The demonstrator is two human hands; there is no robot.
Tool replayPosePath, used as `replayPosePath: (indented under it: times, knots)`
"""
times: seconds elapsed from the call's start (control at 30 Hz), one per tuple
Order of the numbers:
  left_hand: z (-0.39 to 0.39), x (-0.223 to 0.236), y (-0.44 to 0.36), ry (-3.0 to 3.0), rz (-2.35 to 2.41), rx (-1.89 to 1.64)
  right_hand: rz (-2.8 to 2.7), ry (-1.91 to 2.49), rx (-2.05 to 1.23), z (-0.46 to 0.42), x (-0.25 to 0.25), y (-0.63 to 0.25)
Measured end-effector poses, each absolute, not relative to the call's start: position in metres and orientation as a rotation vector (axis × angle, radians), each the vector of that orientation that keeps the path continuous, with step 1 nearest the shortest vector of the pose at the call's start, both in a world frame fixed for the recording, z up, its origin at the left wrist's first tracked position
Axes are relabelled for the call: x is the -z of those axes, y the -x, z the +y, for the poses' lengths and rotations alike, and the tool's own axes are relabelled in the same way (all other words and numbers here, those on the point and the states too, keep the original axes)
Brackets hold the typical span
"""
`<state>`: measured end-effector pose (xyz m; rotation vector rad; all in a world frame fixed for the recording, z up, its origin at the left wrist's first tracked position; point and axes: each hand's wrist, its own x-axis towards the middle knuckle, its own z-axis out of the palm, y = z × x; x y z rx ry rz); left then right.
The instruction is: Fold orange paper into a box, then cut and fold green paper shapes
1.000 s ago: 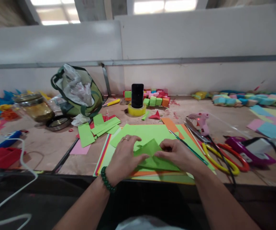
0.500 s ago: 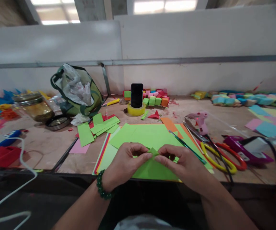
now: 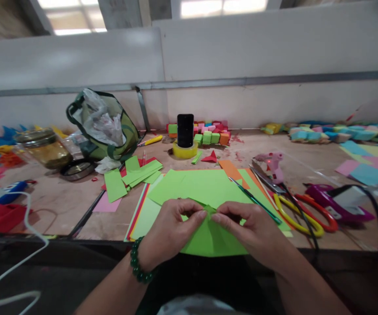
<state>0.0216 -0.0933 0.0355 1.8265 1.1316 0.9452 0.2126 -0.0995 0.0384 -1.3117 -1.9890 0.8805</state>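
Pinching one green sheet (image 3: 216, 243), I have two hands closed at its far edge, the left hand (image 3: 172, 225) and right hand (image 3: 254, 223) each gripping between thumb and fingers. The sheet hangs over the table's near edge, in front of one paper stack (image 3: 143, 218). Right of my hands I count one slim green tool (image 3: 257, 201), two scissor handles (image 3: 300, 218), one yellow, one red, and one pink glue gun (image 3: 275, 168). Far centre, one phone (image 3: 185, 130) stands upright at one yellow tape roll (image 3: 185, 151); far left, one bag (image 3: 128, 127) and one jar (image 3: 44, 148).
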Motion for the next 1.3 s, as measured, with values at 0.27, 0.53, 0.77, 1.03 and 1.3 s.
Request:
replayPosePath:
  times: [0.27,0.53,0.77,1.03,1.3]
  knots:
    - [-0.093,-0.036,-0.027,-1.774,1.1,-0.956,-2.006,1.306,-0.869,-0.1,-0.036,-0.214]
    - [-0.091,-0.037,-0.028,-1.816,1.139,-0.932,-1.976,1.321,-0.876,-0.1,-0.037,-0.213]
    - [-0.091,-0.035,-0.028,-1.834,1.129,-0.933,-2.003,1.32,-0.873,-0.099,-0.036,-0.212]
    - [-0.079,-0.035,-0.029,-2.111,1.351,-0.874,-2.13,1.35,-0.686,-0.079,-0.038,-0.211]
    - [-0.069,-0.016,-0.035,-2.697,1.268,-0.568,-2.247,1.703,-0.496,-0.023,-0.014,-0.207]
